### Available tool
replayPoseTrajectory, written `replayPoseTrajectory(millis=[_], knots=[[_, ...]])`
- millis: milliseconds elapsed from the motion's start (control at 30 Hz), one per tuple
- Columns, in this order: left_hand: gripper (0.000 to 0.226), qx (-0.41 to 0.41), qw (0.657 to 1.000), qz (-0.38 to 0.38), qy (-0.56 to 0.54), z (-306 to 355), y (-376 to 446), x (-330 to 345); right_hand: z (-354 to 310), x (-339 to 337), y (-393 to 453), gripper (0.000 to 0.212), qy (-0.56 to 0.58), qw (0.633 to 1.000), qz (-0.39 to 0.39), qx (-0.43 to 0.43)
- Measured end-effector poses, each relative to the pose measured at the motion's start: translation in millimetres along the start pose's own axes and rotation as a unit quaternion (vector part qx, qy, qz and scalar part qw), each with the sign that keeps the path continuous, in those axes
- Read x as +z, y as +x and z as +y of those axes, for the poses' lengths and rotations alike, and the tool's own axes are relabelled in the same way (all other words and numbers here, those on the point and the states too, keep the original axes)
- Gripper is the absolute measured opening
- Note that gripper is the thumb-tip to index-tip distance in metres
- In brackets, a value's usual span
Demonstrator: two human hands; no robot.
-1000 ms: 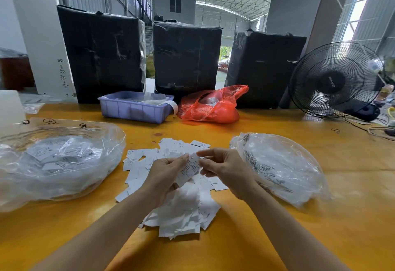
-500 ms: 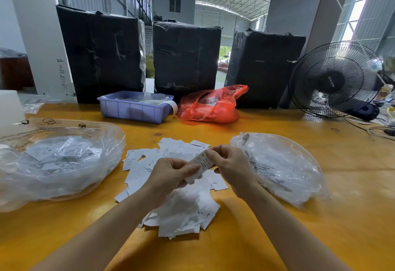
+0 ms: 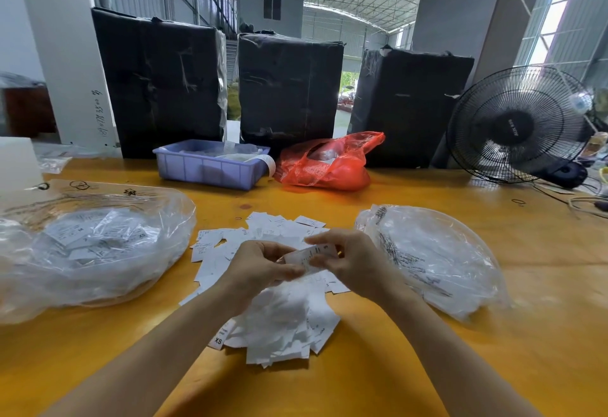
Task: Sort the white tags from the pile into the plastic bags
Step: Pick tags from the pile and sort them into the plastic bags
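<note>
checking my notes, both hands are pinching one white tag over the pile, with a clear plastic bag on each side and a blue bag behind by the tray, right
Not quite: the bag behind, beside the tray, is red, not blue, as the head view shows. The rest holds: left hand and right hand pinch one tag over the pile.

one white tag (image 3: 311,257) held up over the pile of white tags (image 3: 279,314), clear plastic bags left (image 3: 95,249) and right (image 3: 434,255) with tags inside

A purple tray (image 3: 204,171), red bag (image 3: 329,166) and black fan (image 3: 516,127) stand beyond.
</note>
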State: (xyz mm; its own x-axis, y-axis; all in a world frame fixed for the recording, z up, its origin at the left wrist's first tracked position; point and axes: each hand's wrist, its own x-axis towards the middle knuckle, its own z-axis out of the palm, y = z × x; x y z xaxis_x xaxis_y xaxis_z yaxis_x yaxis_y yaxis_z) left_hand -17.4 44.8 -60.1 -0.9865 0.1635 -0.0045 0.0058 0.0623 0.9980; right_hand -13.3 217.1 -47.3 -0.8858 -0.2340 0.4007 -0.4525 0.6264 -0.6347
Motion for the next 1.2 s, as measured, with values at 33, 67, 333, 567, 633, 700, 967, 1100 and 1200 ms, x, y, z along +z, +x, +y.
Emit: replayPoseTrajectory(millis=[33,67,333,567,633,700,967,1100,1200], knots=[[0.016,-0.002,1.000,-0.015,0.006,1,-2,1,0,1,0,0.032,-0.025,1.000,0.001,-0.011],[0.015,-0.001,1.000,-0.023,0.013,1,-3,1,0,2,0,0.031,-0.046,0.999,0.002,-0.026],[0.011,-0.016,0.999,0.001,0.033,-3,-1,0,13,-10,2,0.017,-0.257,0.955,0.012,-0.147],[0.008,-0.021,0.999,0.013,-0.033,-3,1,-1,14,-26,8,0.006,0.216,0.956,0.158,0.121],[0.006,-0.022,0.998,0.012,-0.056,-3,1,1,7,-19,7,0.011,0.354,0.909,0.110,0.193],[0.005,-0.024,0.997,0.008,-0.075,-2,1,2,1,-8,6,0.012,0.361,0.902,0.087,0.222],[0.006,-0.040,0.992,0.011,-0.122,-1,0,4,-5,13,4,0.012,0.389,0.884,0.109,0.238],[0.005,-0.044,0.989,0.014,-0.140,0,0,5,-7,17,2,0.017,0.376,0.892,0.111,0.226],[0.003,-0.042,0.989,0.024,-0.142,-1,0,6,-9,18,1,0.020,0.371,0.897,0.105,0.217]])
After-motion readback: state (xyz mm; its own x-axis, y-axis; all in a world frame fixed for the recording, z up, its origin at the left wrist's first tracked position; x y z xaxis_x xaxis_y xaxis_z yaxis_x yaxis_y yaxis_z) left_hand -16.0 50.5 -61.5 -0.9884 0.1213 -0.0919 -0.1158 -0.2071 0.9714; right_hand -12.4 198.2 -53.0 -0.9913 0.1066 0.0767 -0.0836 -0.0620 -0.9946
